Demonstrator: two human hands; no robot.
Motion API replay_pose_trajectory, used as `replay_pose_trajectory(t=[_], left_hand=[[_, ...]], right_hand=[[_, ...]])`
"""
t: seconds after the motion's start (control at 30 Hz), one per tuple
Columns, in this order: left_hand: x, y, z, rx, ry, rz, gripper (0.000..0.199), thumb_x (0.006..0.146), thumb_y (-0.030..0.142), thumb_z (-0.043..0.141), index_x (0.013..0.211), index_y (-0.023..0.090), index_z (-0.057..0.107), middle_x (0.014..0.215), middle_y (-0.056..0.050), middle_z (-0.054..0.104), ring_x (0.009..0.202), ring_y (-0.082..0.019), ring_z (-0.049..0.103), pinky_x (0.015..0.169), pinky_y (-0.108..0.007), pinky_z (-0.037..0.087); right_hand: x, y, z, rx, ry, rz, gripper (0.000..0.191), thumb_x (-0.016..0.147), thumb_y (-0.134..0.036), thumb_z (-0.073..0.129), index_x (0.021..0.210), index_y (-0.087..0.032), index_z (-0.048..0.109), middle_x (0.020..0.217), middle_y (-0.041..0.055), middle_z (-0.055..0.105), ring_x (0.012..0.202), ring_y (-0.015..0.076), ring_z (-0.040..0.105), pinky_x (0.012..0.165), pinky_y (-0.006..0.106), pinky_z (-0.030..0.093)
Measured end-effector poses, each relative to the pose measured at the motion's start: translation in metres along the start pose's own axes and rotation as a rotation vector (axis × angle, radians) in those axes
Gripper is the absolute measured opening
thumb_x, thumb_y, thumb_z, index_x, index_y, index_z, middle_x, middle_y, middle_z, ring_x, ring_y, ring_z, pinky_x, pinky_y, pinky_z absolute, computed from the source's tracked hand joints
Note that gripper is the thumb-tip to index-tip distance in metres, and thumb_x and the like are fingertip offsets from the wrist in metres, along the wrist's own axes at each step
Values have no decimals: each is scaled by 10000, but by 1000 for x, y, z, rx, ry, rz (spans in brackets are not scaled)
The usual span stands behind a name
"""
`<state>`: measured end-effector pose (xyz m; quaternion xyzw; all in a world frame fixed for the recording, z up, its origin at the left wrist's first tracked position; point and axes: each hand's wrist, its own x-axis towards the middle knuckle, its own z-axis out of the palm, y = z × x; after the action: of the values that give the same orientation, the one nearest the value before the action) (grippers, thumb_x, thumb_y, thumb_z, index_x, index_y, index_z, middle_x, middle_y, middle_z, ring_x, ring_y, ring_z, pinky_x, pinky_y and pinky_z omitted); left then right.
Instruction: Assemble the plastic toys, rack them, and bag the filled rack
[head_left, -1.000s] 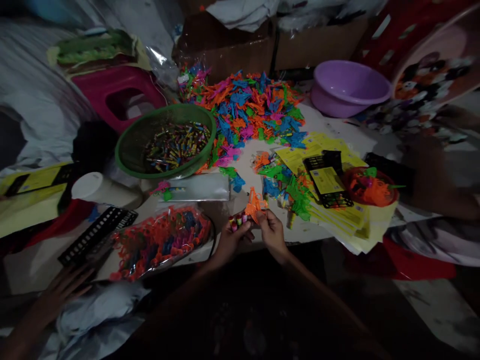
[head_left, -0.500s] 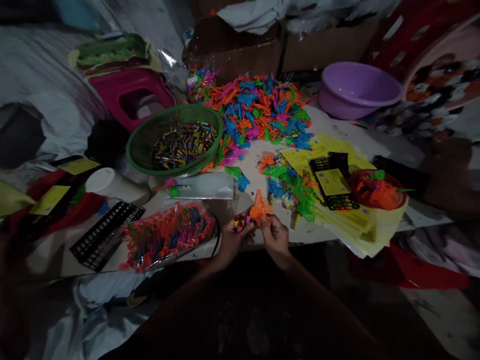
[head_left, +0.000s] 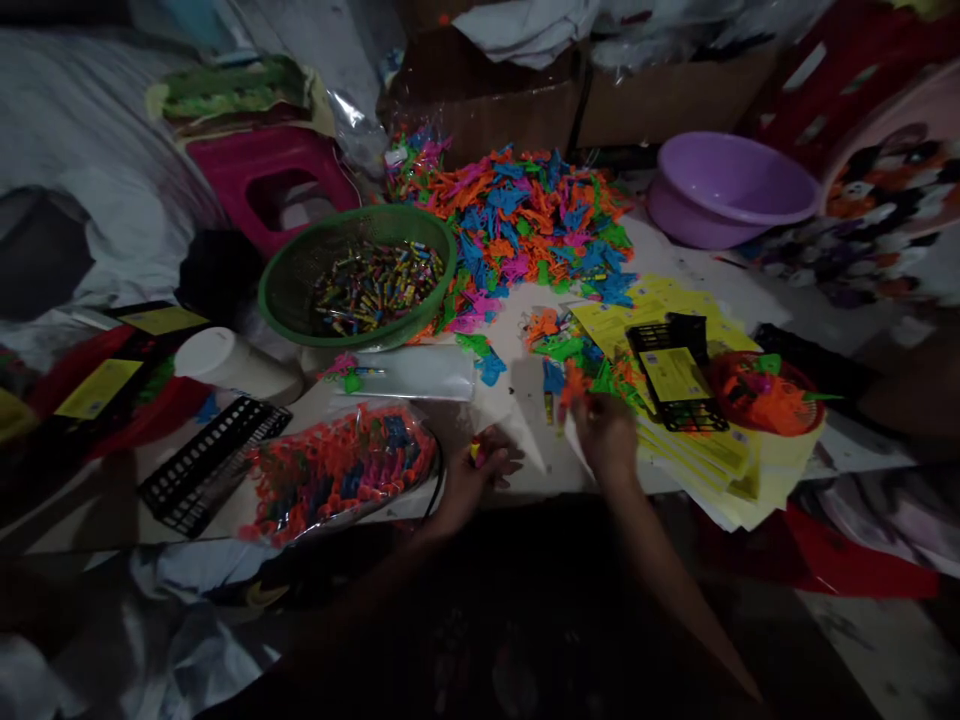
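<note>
My left hand (head_left: pixel 472 480) is just over the table's front edge, fingers curled around a small yellow-and-red stick (head_left: pixel 475 452). To its right, my right hand (head_left: pixel 609 438) is smeared by motion, with an orange plastic piece (head_left: pixel 574 385) at its fingertips. That piece is over a small pile of green and blue plastic pieces (head_left: pixel 564 348), some with striped sticks beside them. Left of my left hand lies a clear bag of colourful plastic pieces (head_left: pixel 345 465). The exact kind of the pieces is too blurred to name.
A green basket (head_left: pixel 266 300) holds many striped sticks. Behind it lies a large heap of coloured plastic pieces (head_left: pixel 525 220). Yellow printed sheets (head_left: pixel 705 455), a black plastic rack (head_left: pixel 667 375) and a red basket (head_left: pixel 814 405) are at right. A purple basin (head_left: pixel 697 220) stands at the back.
My right hand has moved right, away from my left hand, carrying the orange plastic piece to the small pile. My left hand has stayed near its place with the stick.
</note>
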<state>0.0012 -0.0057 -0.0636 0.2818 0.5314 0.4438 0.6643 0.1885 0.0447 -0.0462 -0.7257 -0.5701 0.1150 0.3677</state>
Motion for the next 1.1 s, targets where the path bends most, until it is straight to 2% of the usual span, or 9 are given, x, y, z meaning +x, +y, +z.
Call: replay_pose_trajectory(t=[0.07, 0.1, 0.23, 0.33, 0.4, 0.6, 0.73, 0.93, 1.1], left_hand=[[6, -5, -8, 26, 52, -22, 579, 592, 397, 717, 1072, 128, 536, 652, -10, 613, 483, -100, 554, 413, -188, 402], [8, -7, -9, 42, 69, -39, 567, 594, 396, 715, 1058, 126, 535, 594, 16, 580, 444, -84, 521, 394, -179, 375], [7, -8, 0, 29, 36, -83, 510, 600, 422, 692, 983, 127, 529, 576, 37, 544, 449, -79, 519, 401, -175, 374], [-1, -3, 6, 39, -8, -55, 505, 615, 437, 675, 973, 127, 500, 623, 7, 587, 497, -113, 574, 422, -190, 409], [-6, -1, 2, 53, 18, -28, 497, 620, 442, 671, 965, 140, 477, 657, -4, 610, 504, -129, 593, 415, -198, 418], [-4, -6, -13, 6, 92, -79, 434, 610, 431, 688, 854, 126, 498, 717, -59, 655, 603, -165, 638, 435, -191, 425], [4, -9, -5, -45, 44, -58, 440, 610, 399, 700, 898, 131, 503, 753, -50, 648, 640, -172, 646, 466, -200, 447], [0, 5, 10, -28, -3, -6, 507, 571, 386, 725, 955, 128, 517, 703, -23, 620, 544, -143, 608, 417, -191, 421], [-7, 3, 9, -42, -53, 55, 419, 614, 346, 700, 939, 123, 558, 656, -13, 610, 537, -112, 570, 444, -186, 422]], right_hand=[[27, 6, -3, -223, 212, 20, 418, 743, -436, 505, 942, -76, 577, 917, 188, 586, 861, 277, 531, 735, 405, 408], [36, 3, 1, -282, 222, -13, 444, 758, -432, 495, 999, -66, 565, 970, 207, 576, 915, 293, 519, 770, 422, 397], [45, -31, 60, -279, -184, -349, 443, 839, -377, 403, 1175, -106, 499, 1149, 163, 550, 1081, 257, 466, 920, 385, 338], [39, -51, 106, -318, -405, -415, 502, 834, -373, 415, 1254, -99, 432, 1299, 157, 442, 1190, 269, 376, 986, 393, 281], [31, -51, 116, -349, -481, -400, 504, 823, -334, 426, 1247, -62, 432, 1317, 175, 416, 1218, 269, 345, 1007, 387, 264], [-36, -6, 74, -373, -452, -423, 503, 716, -83, 429, 1214, -17, 439, 1254, 209, 468, 1214, 270, 365, 982, 378, 339], [-71, 17, 50, -66, -472, -318, 481, 713, -95, 409, 1189, -93, 482, 1220, 152, 521, 1165, 239, 441, 952, 365, 392], [-55, -12, 28, 900, -320, 337, 274, 735, -300, 472, 977, -197, 547, 839, 24, 642, 712, 155, 588, 692, 317, 484], [-59, -40, 20, 1141, -352, 416, 160, 690, -283, 555, 826, -198, 564, 707, -26, 589, 607, 98, 504, 598, 225, 422]])
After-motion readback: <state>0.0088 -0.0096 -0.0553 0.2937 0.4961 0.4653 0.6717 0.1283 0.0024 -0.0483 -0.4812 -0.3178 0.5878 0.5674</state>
